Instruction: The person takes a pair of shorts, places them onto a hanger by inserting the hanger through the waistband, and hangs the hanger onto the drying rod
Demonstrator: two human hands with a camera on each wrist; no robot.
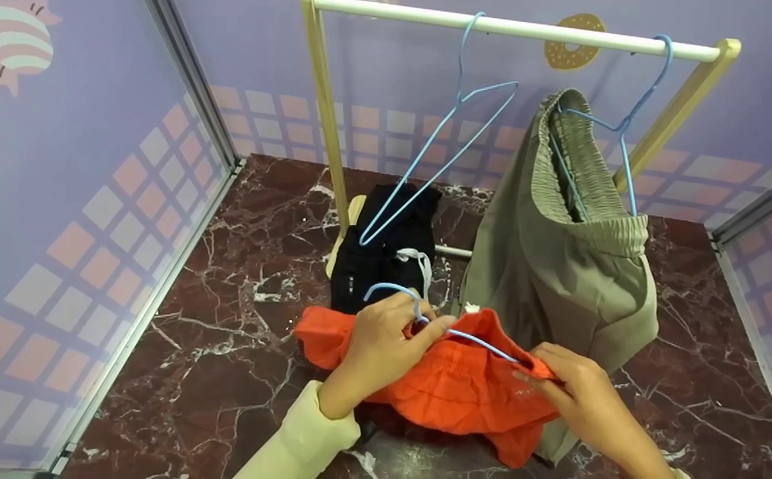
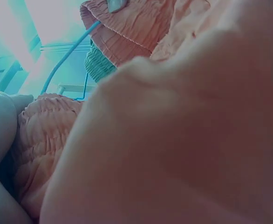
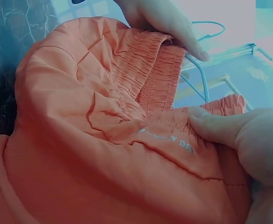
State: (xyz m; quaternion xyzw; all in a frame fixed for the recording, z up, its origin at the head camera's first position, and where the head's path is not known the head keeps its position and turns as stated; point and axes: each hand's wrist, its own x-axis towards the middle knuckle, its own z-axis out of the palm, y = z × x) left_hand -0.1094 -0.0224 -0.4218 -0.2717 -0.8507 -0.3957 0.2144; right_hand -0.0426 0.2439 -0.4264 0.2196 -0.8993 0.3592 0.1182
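Observation:
Orange-red shorts [image 1: 452, 392] with a gathered elastic waistband hang between my two hands in the head view. Inside the waistband runs a light blue clothes hanger [image 1: 482, 344], its hook sticking up toward the upper left. My left hand [image 1: 386, 339] grips the waistband and the hanger just below the hook. At the other end, my right hand [image 1: 578, 382] pinches the waistband close to the hanger's tip. The right wrist view shows small white print below the waistband [image 3: 164, 88]. A large blurred shape covers much of the left wrist view, beside the gathered waistband [image 2: 43, 135].
Behind stands a clothes rack with a white rail [image 1: 412, 14] and wooden posts. A bare blue hanger [image 1: 425, 146] and grey-green trousers [image 1: 538, 266] on another hanger hang from it. Black clothing [image 1: 386, 259] with a white drawstring lies at its base. Panel walls enclose the marbled floor [image 1: 213, 352].

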